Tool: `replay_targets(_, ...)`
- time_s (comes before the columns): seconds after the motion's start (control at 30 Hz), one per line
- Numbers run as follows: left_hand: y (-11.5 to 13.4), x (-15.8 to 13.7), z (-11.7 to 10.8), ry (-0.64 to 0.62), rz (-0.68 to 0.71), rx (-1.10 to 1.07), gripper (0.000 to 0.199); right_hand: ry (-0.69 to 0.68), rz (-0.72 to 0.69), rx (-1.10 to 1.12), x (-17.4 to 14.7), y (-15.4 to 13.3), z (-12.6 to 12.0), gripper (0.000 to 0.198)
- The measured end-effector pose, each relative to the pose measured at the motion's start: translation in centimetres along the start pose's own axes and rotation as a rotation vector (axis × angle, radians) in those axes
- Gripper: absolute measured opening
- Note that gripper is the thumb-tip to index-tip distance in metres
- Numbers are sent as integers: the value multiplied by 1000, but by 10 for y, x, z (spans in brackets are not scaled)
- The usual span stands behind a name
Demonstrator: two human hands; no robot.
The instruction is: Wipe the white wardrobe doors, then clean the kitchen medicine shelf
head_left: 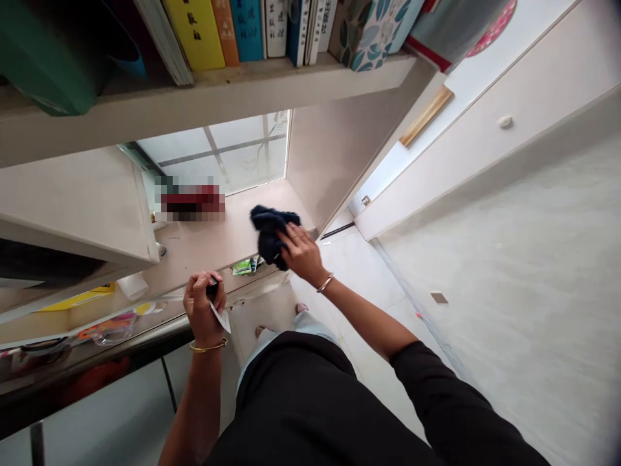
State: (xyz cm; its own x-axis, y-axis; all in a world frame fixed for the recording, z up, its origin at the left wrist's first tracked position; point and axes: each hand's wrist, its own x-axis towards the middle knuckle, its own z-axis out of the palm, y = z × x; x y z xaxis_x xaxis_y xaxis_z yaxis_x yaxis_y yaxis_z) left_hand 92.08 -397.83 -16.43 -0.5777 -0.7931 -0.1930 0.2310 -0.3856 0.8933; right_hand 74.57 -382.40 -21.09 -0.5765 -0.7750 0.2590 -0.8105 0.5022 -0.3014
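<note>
My right hand [305,254] is closed on a crumpled dark navy cloth [272,236], holding it above the shelf surface near its right end. The cloth is slightly blurred. To the left, my left hand [204,303] is curled around a small dark object [212,288], mostly hidden by the fingers. A thin white piece [222,318], perhaps paper, sticks out below that palm. Between the two hands, a green packet [244,266] lies in the open drawer under the shelf surface [242,223].
Books [196,32] and a leaf-patterned box [366,35] stand on the shelf overhead. A pixelated red and dark patch [194,202] covers something at the back. The open drawer [179,317] holds scissors-like orange items [92,331]. A white cabinet [72,207] juts out at left.
</note>
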Motion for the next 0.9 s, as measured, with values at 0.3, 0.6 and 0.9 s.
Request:
replay_targets(0.3, -10, -3, -4, 18, -39, 29, 31, -88, 254, -108, 90, 5, -4, 86)
replay_targets(0.6, 5, 63, 11, 23, 211, 456, 51, -117, 129, -46, 95, 1, 1, 60)
replay_targets(0.9, 15, 145, 4, 324, 290, 715, 22, -118, 143, -24, 85, 10, -1, 62)
